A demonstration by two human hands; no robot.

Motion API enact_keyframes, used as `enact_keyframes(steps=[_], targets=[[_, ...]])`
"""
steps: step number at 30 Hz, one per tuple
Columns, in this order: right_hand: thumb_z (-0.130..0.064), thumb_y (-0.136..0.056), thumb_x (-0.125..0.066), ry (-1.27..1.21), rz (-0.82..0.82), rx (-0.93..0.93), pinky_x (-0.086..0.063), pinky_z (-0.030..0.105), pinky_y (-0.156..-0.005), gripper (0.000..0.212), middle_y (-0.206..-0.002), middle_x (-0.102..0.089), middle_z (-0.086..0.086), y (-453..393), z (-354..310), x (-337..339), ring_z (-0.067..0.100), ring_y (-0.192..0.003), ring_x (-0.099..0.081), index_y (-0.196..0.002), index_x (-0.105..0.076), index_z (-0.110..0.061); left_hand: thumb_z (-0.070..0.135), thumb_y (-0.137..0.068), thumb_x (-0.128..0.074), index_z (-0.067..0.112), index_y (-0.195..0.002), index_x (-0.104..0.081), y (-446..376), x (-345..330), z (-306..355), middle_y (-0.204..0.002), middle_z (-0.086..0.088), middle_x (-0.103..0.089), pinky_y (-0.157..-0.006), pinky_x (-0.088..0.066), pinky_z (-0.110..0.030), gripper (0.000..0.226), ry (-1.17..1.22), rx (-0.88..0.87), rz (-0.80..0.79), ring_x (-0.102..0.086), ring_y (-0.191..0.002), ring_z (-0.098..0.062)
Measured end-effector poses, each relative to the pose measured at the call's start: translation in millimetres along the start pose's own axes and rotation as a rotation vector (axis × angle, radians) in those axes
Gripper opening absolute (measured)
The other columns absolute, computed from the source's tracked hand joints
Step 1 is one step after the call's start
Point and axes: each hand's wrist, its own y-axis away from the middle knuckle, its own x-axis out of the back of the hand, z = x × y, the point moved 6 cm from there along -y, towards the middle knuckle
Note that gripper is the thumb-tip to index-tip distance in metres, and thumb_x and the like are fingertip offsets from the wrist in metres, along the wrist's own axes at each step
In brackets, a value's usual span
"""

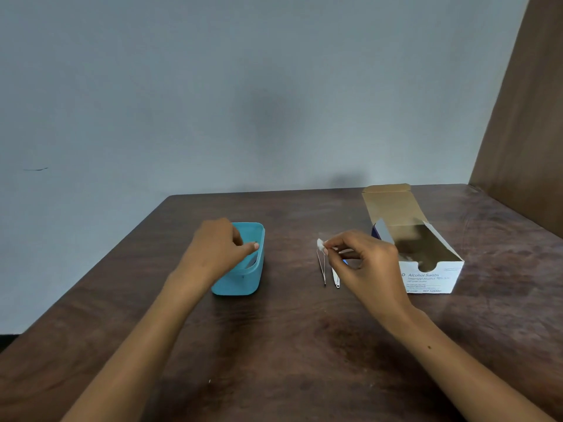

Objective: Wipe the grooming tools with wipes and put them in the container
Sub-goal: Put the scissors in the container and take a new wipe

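Only readable text I can find is on the front of the white cardboard box (pixel 432 277) over on my right. It says "Alcohol Swabs" in blue, with "Isopropyl Alcohol 70%" right under it. There's a letter "D" just left of the name, probably the tail of a logo. Bottom line looks like "REF 326900", rest is too blurry.

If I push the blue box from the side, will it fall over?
Probably not. The blue container looks low and long with a flat bottom, so it would likely slide on the smooth wooden table rather than tip. It looks like thin plastic, so probably light. The left hand over its rim may also steady it.
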Motion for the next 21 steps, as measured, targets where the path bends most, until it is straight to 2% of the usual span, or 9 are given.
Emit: enact_keyframes(steps=[2, 4, 7, 10, 13, 16, 18, 21], targets=[[-0.007, -0.078, -0.073, 0.001, -0.008, 0.001, -0.050, 0.010, -0.065, 0.005, -0.074, -0.069, 0.000, 0.1, 0.5, 0.4, 0.005, -0.065, -0.061, -0.075, -0.069, -0.008, 0.043, -0.088, -0.057, 0.015, -0.071, -0.068, -3.6, -16.1, -1.5, -0.077, -0.012, -0.070, -0.057, -0.043, -0.029, 0.035, -0.037, -0.018, 0.006, -0.060, -0.064, -0.020], [-0.005, -0.078, -0.073, -0.011, -0.010, -0.001, -0.050, 0.009, -0.064, 0.006, -0.074, -0.068, -0.002, 0.3, 1.0, 0.2, 0.005, -0.066, -0.061, -0.075, -0.069, -0.008, 0.044, -0.091, -0.052, 0.015, -0.067, -0.057, -3.5, -25.9, -1.8, -0.067, -0.011, -0.062, -0.054, -0.042, -0.028, 0.038, -0.024, -0.009, 0.013, -0.053, -0.058, -0.019], [-0.005, -0.079, -0.074, -0.026, -0.012, -0.007, -0.050, 0.009, -0.065, 0.007, -0.075, -0.065, -0.008, 0.6, 1.8, -1.6, 0.005, -0.068, -0.061, -0.075, -0.069, -0.009, 0.037, -0.095, -0.049, 0.010, -0.057, -0.044, 0.0, -30.5, 3.7, -0.049, -0.003, -0.041, -0.046, -0.030, -0.026, 0.047, 0.032, -0.021, 0.023, -0.036, -0.045, -0.015], [-0.007, -0.079, -0.074, -0.027, -0.018, -0.017, -0.050, 0.009, -0.065, 0.008, -0.075, -0.062, -0.013, 0.7, 2.7, -2.5, 0.004, -0.068, -0.061, -0.074, -0.069, -0.010, 0.032, -0.098, -0.042, 0.012, -0.052, -0.033, 4.5, -33.3, 10.9, -0.047, 0.000, -0.033, -0.047, -0.025, -0.027, 0.052, 0.034, -0.044, 0.032, -0.030, -0.043, -0.013], [-0.006, -0.078, -0.075, -0.022, -0.013, -0.025, -0.050, 0.009, -0.064, 0.009, -0.074, -0.063, -0.012, 0.3, 3.5, -1.7, 0.005, -0.069, -0.062, -0.073, -0.068, -0.009, 0.032, -0.100, -0.038, 0.012, -0.064, -0.046, 11.8, -29.5, 22.9, -0.065, -0.004, -0.050, -0.055, -0.036, -0.029, 0.042, -0.052, -0.089, 0.126, -0.049, -0.057, -0.018], [-0.007, -0.079, -0.075, 0.011, 0.014, -0.051, -0.053, 0.017, -0.062, 0.010, -0.072, -0.068, -0.006, -0.8, 8.4, 0.6, 0.007, -0.063, -0.063, -0.071, -0.069, -0.008, 0.024, -0.100, -0.040, 0.008, -0.098, -0.060, 24.0, -19.2, 46.3, -0.101, -0.007, -0.057, -0.069, -0.046, -0.029, 0.026, -0.031, -0.191, 0.295, -0.059, -0.084, -0.020], [-0.007, -0.079, -0.075, 0.038, 0.036, -0.076, -0.053, 0.021, -0.061, 0.009, -0.071, -0.070, -0.001, -1.4, 13.0, 2.8, 0.008, -0.062, -0.064, -0.072, -0.069, -0.007, 0.018, -0.098, -0.044, 0.007, -0.103, -0.060, 33.9, -21.1, 66.1, -0.106, -0.008, -0.055, -0.074, -0.051, -0.034, 0.021, 0.063, -0.336, 0.348, -0.057, -0.089, -0.022], [-0.007, -0.080, -0.074, 0.065, 0.042, -0.106, -0.052, 0.023, -0.060, 0.008, -0.073, -0.070, 0.001, -2.0, 18.1, 4.6, 0.011, -0.062, -0.065, -0.074, -0.069, -0.009, 0.010, -0.095, -0.049, 0.007, -0.104, -0.062, 42.6, -44.9, 86.0, -0.105, -0.009, -0.057, -0.076, -0.051, -0.035, 0.017, 0.125, -0.502, 0.269, -0.056, -0.091, -0.021]])
